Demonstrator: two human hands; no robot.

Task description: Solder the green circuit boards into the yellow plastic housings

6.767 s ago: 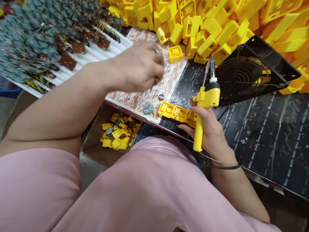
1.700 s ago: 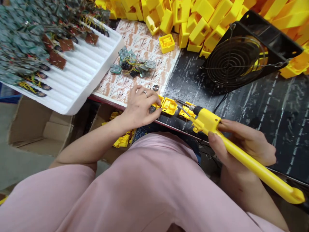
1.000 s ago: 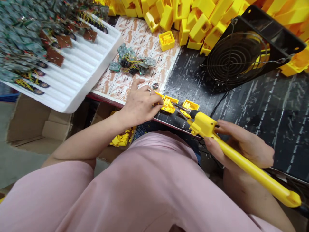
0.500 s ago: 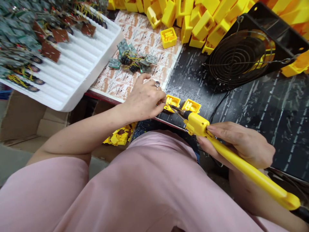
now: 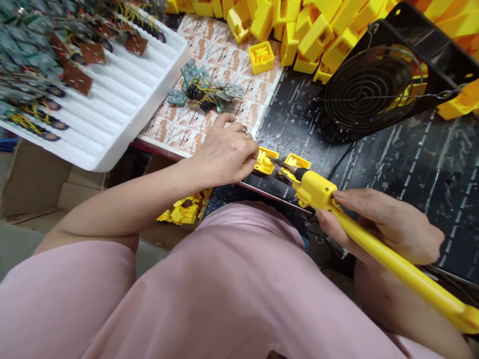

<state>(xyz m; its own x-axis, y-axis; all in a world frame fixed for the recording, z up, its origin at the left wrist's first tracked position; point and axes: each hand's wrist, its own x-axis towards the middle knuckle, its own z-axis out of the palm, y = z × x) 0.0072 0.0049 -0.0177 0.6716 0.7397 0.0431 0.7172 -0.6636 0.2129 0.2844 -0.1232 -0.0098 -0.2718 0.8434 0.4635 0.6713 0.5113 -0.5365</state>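
A: Where's the open yellow case (image 5: 264,167)?
B: On the tabletop (image 5: 415,189), left of the black fan (image 5: 359,94) and on its near side. The tip of the soldering gun (image 5: 318,191) is over it; I can't tell whether they touch. A second case (image 5: 301,161) lies just beside it, on the fan's side.
A: And the hands?
B: The right hand (image 5: 392,227) is on the fan's near side, fingers clamped on the gun's handle. The left hand (image 5: 229,152) is farther left of the fan, fingers bent at the open case's left edge; whether they pinch anything is hidden.
A: How would the case handle?
B: Light and stiff, I'd judge, and apt to skid. Hold it by the outer wall away from the tip.
A: The gun?
B: Rigid, probably heavier. Grip only the plastic handle; the metal could be hot.
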